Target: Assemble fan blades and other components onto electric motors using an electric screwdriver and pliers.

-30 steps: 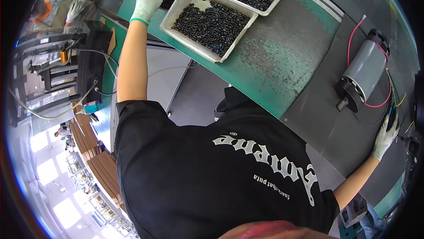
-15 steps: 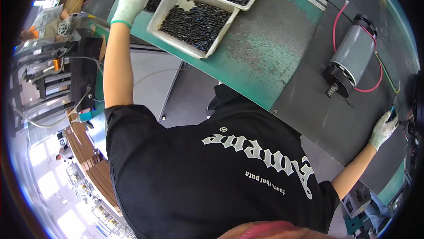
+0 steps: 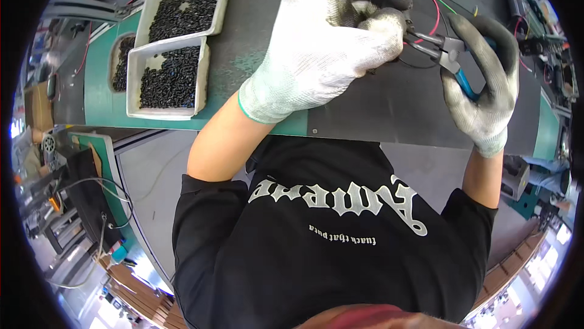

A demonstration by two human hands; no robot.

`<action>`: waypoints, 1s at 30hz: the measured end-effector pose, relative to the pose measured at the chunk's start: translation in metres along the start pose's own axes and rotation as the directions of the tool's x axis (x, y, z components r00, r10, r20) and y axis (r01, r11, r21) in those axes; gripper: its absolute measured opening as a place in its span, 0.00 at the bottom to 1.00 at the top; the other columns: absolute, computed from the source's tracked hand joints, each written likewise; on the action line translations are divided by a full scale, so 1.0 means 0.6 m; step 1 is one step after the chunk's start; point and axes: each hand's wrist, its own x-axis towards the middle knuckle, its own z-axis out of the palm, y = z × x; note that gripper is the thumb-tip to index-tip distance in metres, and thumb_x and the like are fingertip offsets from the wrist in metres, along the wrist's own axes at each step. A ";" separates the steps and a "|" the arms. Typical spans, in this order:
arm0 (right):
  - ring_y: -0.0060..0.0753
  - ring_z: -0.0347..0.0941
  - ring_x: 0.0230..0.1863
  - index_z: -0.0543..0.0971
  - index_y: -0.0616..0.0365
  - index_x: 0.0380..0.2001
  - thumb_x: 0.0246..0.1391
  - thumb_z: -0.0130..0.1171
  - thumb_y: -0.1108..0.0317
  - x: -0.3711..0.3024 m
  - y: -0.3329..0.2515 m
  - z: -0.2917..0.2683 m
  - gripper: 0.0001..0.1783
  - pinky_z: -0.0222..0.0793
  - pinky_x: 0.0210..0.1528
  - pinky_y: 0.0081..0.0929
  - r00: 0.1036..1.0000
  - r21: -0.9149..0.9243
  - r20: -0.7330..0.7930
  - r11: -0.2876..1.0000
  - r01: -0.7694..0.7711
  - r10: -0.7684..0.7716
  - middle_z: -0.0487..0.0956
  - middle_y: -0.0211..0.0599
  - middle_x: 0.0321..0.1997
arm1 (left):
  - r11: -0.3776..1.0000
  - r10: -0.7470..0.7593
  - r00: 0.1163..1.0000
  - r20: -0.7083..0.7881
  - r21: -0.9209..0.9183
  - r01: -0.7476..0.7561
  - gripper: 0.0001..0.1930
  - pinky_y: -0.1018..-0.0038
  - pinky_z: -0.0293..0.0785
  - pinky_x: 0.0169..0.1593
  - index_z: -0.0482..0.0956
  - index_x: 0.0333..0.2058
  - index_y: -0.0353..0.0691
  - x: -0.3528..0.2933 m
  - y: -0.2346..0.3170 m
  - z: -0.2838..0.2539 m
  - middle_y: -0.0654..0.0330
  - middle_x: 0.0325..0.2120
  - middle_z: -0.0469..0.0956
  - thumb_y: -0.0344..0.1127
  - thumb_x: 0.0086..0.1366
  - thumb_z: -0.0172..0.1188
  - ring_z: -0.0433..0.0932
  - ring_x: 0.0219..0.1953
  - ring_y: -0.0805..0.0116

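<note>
My left hand (image 3: 340,37), in a white knit glove with grey-coated fingers, is raised over the bench with thumb and fingers pinched together. What it holds, if anything, is hidden by the fingers. My right hand (image 3: 486,86), gloved alike, grips a pair of pliers (image 3: 450,52) with blue handles. The pliers' jaws point left and reach the left thumb and fingertips; whether they touch anything there I cannot tell. Red and green wires (image 3: 437,3) run behind the pliers. The grey motor seen before is hidden behind my left hand.
On the left of the green bench, two white trays (image 3: 205,79) of small black pieces overlap at their edges. A smaller dish (image 3: 114,64) of similar pieces stands beside them. A dark mat (image 3: 365,110) covers the bench under my hands. Another dark cylinder (image 3: 514,2) lies far right.
My left hand has left the small dish and come right to the pliers' tips. My right hand has lifted from the bench's right side, bringing the pliers inward. The view has swung right.
</note>
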 end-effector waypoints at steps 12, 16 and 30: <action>0.39 0.75 0.45 0.81 0.56 0.48 0.30 0.62 0.74 0.007 0.008 -0.013 0.32 0.73 0.48 0.35 0.996 -0.021 0.076 0.998 0.054 -0.053 0.75 0.44 0.48 | 0.845 0.499 0.802 0.329 0.020 -0.535 0.10 0.84 0.67 0.33 0.72 0.37 0.34 0.035 -0.052 -0.024 0.66 0.28 0.71 0.22 0.53 0.56 0.69 0.28 0.82; 0.40 0.75 0.45 0.81 0.53 0.49 0.30 0.61 0.75 0.008 0.015 -0.013 0.33 0.74 0.48 0.34 0.992 -0.053 0.113 0.997 0.065 -0.058 0.75 0.43 0.48 | 0.978 0.160 0.961 0.227 0.098 -0.186 0.09 0.84 0.66 0.32 0.72 0.36 0.34 0.026 -0.043 -0.024 0.66 0.27 0.71 0.24 0.54 0.55 0.68 0.27 0.82; 0.38 0.76 0.44 0.81 0.51 0.49 0.30 0.59 0.76 0.011 0.033 -0.018 0.33 0.74 0.47 0.34 0.978 0.010 0.208 1.000 0.005 -0.007 0.75 0.41 0.48 | 0.981 -0.160 0.945 0.286 -0.060 0.184 0.13 0.85 0.63 0.31 0.73 0.37 0.35 0.044 -0.048 -0.023 0.68 0.27 0.71 0.31 0.52 0.61 0.67 0.26 0.83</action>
